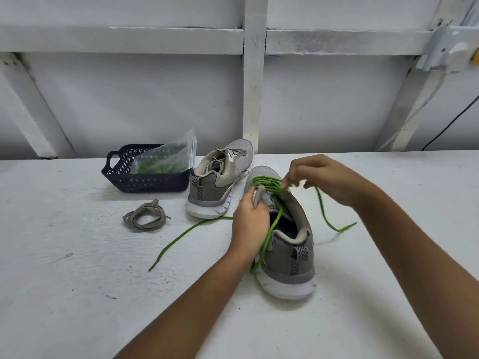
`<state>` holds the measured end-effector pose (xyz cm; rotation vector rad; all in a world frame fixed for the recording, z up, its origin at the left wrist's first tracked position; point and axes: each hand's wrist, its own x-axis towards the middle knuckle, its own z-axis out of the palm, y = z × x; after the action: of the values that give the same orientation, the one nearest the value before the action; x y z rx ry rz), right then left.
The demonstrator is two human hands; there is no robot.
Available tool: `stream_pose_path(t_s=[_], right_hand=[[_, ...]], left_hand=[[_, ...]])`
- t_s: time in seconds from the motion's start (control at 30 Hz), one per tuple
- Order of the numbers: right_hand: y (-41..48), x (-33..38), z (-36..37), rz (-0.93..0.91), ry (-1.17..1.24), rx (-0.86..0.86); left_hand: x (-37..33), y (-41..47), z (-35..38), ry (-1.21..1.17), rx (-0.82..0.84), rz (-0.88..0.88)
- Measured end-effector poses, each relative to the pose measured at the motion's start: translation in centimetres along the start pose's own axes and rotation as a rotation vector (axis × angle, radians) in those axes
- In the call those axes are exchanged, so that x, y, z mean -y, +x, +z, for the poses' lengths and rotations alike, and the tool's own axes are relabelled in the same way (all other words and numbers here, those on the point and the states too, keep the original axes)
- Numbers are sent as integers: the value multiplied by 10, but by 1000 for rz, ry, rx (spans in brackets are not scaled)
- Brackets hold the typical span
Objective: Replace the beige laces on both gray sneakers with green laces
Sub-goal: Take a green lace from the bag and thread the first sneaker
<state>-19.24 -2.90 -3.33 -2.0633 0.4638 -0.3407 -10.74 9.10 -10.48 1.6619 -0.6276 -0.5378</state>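
White tabletop, centre frame: left hand grips near gray sneaker by its upper, right hand pinches green lace at eyelets; beige-laced second sneaker behind, loose beige lace coiled left.

The near gray sneaker stands heel toward the viewer. A green lace crosses its front eyelets, both ends trailing off its sides. Behind it, to its left, stands the second sneaker, beige-laced. A coiled beige lace lies further left.
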Motion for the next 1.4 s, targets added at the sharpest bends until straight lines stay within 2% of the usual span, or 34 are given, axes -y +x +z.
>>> stream_pose_path(t_s=[0.1,0.17,0.2,0.3,0.37,0.43,0.57,0.63,0.83,1.1,1.27,1.4], right_hand=[[-17,12,-17,-38,158,210],[-21,18,-22,-4,10,328],[-18,18,-19,20,-130,312],[0,13,-1,42,-551,96],[10,9,16,56,-758,45],[20,2,30,73,-843,37],[35,-10,45,120,-862,-122],[41,-15,46,132,-868,-133],[32,-13,38,42,-590,-104],[-19,2,3,-139,130,55],[-34,9,5,-122,155,145],[-36,7,14,-62,198,153]], left_hand=[[-1,0,0,12,-8,11],[0,0,0,31,-21,5],[0,0,1,37,-25,0],[0,0,1,31,-21,-4],[0,0,1,31,-17,-5],[0,0,1,21,-12,-7],[0,0,1,24,-13,6],[0,0,1,17,-9,18],[-1,-1,0,13,-14,8],[-2,-1,1,17,-25,-3],[-4,-2,1,11,-42,-10],[-3,-3,1,14,-41,-4]])
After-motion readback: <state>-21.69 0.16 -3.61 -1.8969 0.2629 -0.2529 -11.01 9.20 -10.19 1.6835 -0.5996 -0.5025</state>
